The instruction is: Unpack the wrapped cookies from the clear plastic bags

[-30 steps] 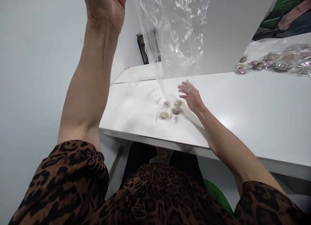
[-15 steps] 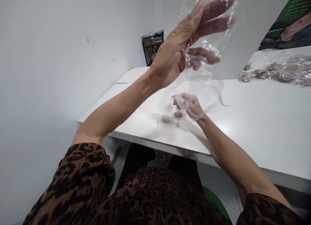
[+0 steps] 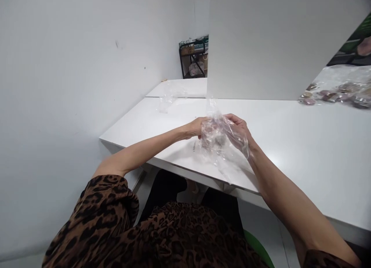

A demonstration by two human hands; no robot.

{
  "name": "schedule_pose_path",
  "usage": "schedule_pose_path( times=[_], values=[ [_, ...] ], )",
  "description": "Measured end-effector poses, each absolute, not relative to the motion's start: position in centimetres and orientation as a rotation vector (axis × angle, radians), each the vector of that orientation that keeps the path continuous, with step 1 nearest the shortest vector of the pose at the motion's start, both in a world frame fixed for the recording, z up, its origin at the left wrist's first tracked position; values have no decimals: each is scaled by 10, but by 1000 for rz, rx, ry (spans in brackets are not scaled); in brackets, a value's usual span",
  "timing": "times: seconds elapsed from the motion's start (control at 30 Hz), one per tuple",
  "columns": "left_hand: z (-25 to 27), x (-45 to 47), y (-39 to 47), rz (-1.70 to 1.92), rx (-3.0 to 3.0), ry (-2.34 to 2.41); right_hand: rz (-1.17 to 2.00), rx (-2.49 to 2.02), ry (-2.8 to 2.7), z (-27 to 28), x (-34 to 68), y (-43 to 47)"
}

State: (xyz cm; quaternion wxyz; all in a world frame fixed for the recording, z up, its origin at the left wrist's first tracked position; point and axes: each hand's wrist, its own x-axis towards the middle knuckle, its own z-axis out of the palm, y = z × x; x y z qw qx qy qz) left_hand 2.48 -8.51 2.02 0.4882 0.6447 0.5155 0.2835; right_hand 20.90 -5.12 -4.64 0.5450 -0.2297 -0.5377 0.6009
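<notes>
My left hand is low over the white table, its fingertips gripping a crumpled clear plastic bag. My right hand meets it from the other side. Clear film drapes over the right fingers and wrist, and that hand is closed on the same bag. Small wrapped pieces appear blurred beneath the bag; their kind is hard to make out through the shiny film. Glare and folds partly hide the fingertips of both hands.
Thin clear plastic lies on the table to the far left. A white partition stands at the back. Several small wrapped pieces lie at the right, near another person's hand. A black shelf stands behind.
My left hand, raised and spread inside clear film, has come down to the right hand at the table. The bag is now bunched between both hands, covering the small pieces.
</notes>
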Motion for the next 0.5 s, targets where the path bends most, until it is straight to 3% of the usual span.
schedule_pose_path(
  times=[0.17,0.3,0.4,0.5],
  values=[
    [3,-7,-68,754,1702,1437,1360,-645,-1373,-39,211,-59],
    [-8,-78,-33,832,1778,1969,1291,-777,-1415,-39,213,-56],
    [-21,-136,-1,796,1556,2412,1281,-844,-1443,-43,214,-52],
    [-35,-177,33,816,1311,2562,1291,-893,-1466,-49,214,-50]
  ],
)
